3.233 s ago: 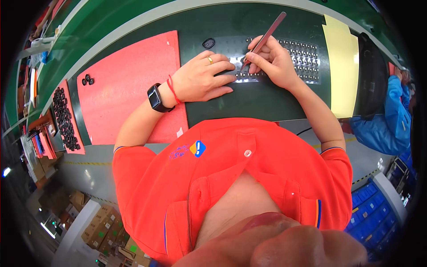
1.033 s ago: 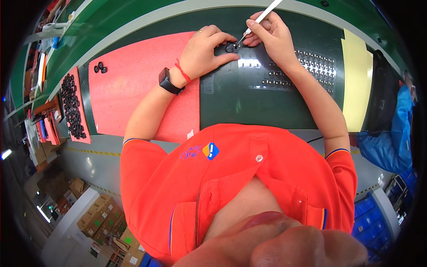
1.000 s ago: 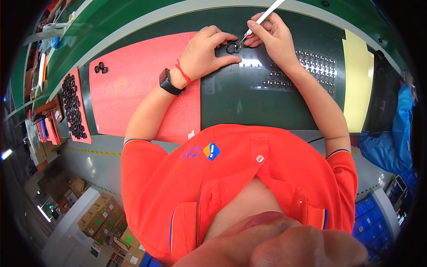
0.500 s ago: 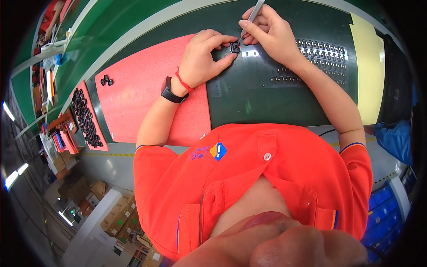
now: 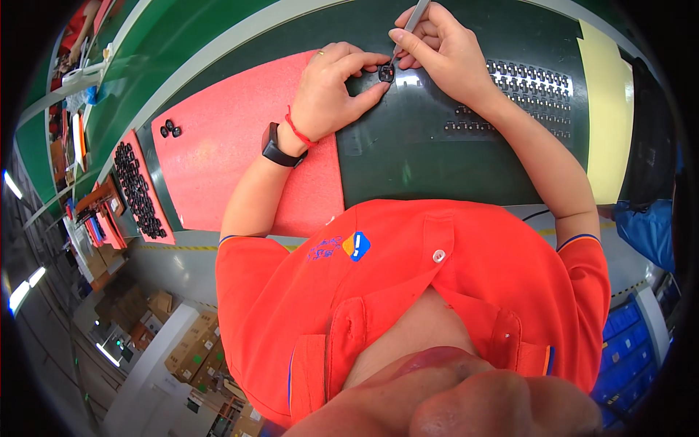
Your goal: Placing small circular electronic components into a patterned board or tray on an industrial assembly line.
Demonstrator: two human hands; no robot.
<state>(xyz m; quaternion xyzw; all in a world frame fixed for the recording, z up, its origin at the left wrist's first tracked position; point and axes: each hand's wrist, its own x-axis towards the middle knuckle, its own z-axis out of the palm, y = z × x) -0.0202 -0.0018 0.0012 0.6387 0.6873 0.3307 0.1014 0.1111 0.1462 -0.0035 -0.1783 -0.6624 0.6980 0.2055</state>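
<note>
Your left hand (image 5: 324, 89) is palm down at the far right corner of the pink mat (image 5: 247, 149), forearm laid across that mat, wrist a little bent, thumb and forefinger reaching right past its edge. Left grip: thumb and forefinger pinching the black oval part (image 5: 386, 73) from its near and far sides. That part sits just right of the pink mat's far right corner, over the green surface (image 5: 408, 171); can't tell if it's touching down or slightly raised. Your right hand (image 5: 450, 62) is farther right of the mat, forearm angled in from the near right, fingers curled. Right grip: pinching the tweezers (image 5: 416, 18) between thumb and fingers, shaft steep, top end cut off by the picture edge, tip at the black oval part. Can't tell if the tweezer tips are pressed together. Clear sheet with rows of small parts (image 5: 542, 93) lies right of the mat, partly under your right forearm. Three black pieces (image 5: 170, 129) sit on the mat's far left corner. Versus about three seconds ago: the oval part lay loose right of the mat, your left fingers were spread by the clear sheet, tweezers pointed down over that sheet. Versus half a second ago: nearly the same pose.
</note>
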